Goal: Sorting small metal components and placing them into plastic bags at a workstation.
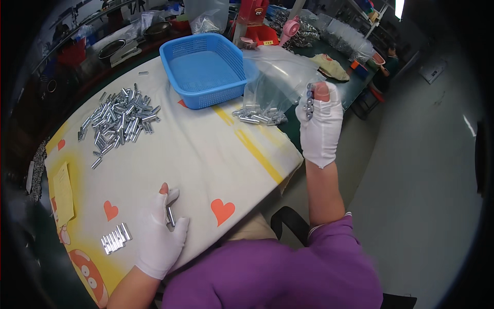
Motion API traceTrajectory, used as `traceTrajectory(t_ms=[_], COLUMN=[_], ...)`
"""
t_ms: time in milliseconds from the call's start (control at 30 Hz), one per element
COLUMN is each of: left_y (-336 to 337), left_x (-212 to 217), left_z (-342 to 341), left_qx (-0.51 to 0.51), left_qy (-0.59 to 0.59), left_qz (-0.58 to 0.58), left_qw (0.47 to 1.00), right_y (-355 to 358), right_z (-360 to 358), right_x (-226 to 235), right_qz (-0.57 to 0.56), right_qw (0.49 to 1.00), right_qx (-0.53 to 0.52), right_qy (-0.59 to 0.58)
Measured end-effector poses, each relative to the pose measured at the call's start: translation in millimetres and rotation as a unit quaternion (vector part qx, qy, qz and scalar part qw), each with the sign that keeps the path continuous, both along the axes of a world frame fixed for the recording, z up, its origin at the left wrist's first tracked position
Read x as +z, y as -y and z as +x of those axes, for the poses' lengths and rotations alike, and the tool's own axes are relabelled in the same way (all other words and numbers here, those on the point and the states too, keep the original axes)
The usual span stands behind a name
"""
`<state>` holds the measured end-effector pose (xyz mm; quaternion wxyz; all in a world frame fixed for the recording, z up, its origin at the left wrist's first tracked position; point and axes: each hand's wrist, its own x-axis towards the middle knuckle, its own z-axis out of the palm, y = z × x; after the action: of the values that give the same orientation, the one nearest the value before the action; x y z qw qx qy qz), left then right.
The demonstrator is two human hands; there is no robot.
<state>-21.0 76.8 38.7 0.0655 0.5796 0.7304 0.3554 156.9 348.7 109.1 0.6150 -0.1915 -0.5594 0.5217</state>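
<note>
My left hand (160, 239), in a white glove with a bare fingertip, rests low over the near part of the cloth. Its fingers curl around a small shiny metal cylinder (171, 216), partly hidden by the glove. Held up at the right, past the table's edge, my right hand (321, 123) is closed on several metal cylinders (309, 103), whose ends show beside the bare fingertip. A short row of metal cylinders (117, 238) lies side by side just left of my left hand. Farther off on the left spreads a loose pile of metal cylinders (121, 118).
A blue plastic basket (206, 95) stands at the far side of the cloth-covered table (180, 149). Beside it lies a clear plastic bag (275, 77) with more metal cylinders. A yellow paper (63, 193) lies at the left edge. Another person (389, 69) sits in the background right.
</note>
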Motion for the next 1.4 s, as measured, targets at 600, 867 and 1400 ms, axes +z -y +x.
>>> traceTrajectory(t_ms=[600,867,1400], left_y=[-13.7,-166.2,-189.9], left_x=[15.5,99.1,92.8], left_z=[-1.4,50.9,66.0], left_qx=[0.033,-0.268,-0.188], left_qy=[0.102,-0.282,-0.395], left_qz=[0.023,0.138,0.115], left_qw=[0.994,0.911,0.892], right_y=[-63.5,-51.9,-49.5], right_z=[-11.1,-13.1,-21.6], right_x=[120.9,88.9,54.3], right_qz=[0.308,0.366,0.347], right_qw=[0.595,0.458,0.439], right_qx=[0.144,0.186,0.116], right_qy=[0.728,0.788,0.821])
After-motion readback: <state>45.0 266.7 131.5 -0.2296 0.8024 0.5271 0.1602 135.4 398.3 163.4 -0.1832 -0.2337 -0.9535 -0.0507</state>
